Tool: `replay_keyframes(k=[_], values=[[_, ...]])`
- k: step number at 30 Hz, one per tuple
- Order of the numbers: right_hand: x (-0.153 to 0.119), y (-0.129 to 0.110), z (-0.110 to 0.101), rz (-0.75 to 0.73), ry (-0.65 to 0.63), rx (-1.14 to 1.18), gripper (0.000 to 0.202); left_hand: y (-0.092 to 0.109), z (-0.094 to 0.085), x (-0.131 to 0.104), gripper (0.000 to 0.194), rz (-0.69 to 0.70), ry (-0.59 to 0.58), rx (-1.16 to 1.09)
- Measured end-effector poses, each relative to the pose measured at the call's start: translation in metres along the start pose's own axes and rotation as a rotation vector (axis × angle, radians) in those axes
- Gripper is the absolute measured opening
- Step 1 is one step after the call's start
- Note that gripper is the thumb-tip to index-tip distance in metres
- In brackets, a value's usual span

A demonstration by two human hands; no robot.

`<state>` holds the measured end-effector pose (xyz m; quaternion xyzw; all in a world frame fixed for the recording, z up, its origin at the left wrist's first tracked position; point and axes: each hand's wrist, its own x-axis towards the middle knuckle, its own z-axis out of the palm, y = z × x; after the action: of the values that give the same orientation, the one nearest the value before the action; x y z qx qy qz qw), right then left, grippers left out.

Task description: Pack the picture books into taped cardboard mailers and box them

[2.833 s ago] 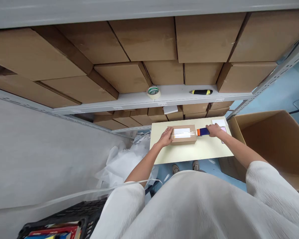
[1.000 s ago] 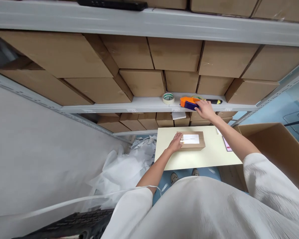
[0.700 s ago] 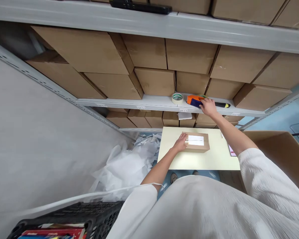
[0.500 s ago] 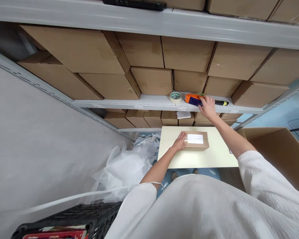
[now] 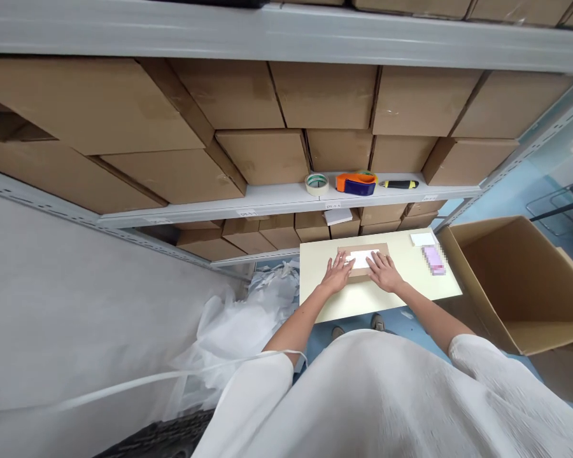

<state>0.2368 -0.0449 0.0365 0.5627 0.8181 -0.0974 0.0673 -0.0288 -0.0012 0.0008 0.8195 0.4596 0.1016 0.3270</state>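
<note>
Small brown carton (image 5: 360, 272) sits on the pale yellow tabletop (image 5: 353, 300), dial centre for all bearings here; white label (image 5: 361, 258) on its top face, partly covered by fingers; left hand (image 5: 337, 272) at the carton's 8 o'clock, palm down, fingers fanned wide over that end, touching carton and label edge, nothing gripped; right hand (image 5: 382, 272) at 4 o'clock, same pose, fingers spread across the other end, tips on the label, nothing gripped; both forearms come up from the 6 o'clock side, white sleeves at the elbows.

White card (image 5: 423, 239) lies on the tabletop between 2 and 3 o'clock; pinkish rectangular item (image 5: 433, 259) at 3, just beside the card, pixelated, detail unreadable; large open cardboard box (image 5: 530, 280) further out at 3, past the table end.

Grey shelf (image 5: 279, 194) runs across the 12 o'clock side; on it, tape roll (image 5: 317, 184) at 11, orange and dark blue tape dispenser (image 5: 356, 184) at 12, black and yellow cutter (image 5: 400, 184) at 1, all apart from the hands; closed brown boxes (image 5: 262, 156) stacked behind them; crumpled white heap (image 5: 241, 331) on the floor at 8.
</note>
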Motion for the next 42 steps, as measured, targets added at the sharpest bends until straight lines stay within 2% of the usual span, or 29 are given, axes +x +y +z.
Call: replay_keyframes(k=[6,10,14,17,20,25,30,33,36,42], values=[[-0.018,0.009,0.008,0.101,0.033,0.011,0.075,-0.001,-0.003,-0.007,0.066,0.039,0.014,0.037],[-0.032,0.024,0.011,0.201,0.052,0.040,0.073,0.006,-0.006,0.000,0.067,-0.015,0.025,0.053],[-0.041,0.059,0.008,0.344,0.083,0.085,0.069,0.029,-0.007,0.022,0.062,-0.068,0.085,0.044],[-0.046,0.098,0.005,0.423,0.075,0.109,0.065,0.058,-0.001,0.048,0.057,-0.032,0.098,0.039],[-0.051,0.141,0.003,0.470,0.046,0.118,0.062,0.095,0.015,0.079,0.053,0.036,0.086,0.025],[-0.057,0.219,0.002,0.460,-0.003,0.135,0.057,0.158,0.054,0.136,0.052,0.088,0.051,-0.015],[-0.057,0.296,0.003,0.446,-0.093,0.168,0.056,0.202,0.095,0.189,0.055,0.047,-0.023,-0.044],[-0.051,0.332,0.008,0.446,-0.145,0.212,0.057,0.219,0.115,0.216,0.060,0.004,-0.078,-0.059],[-0.039,0.357,0.016,0.462,-0.192,0.252,0.056,0.230,0.131,0.240,0.060,-0.057,-0.126,-0.069],[-0.015,0.381,0.028,0.465,-0.289,0.300,0.057,0.236,0.158,0.288,0.056,-0.136,-0.136,-0.139]])
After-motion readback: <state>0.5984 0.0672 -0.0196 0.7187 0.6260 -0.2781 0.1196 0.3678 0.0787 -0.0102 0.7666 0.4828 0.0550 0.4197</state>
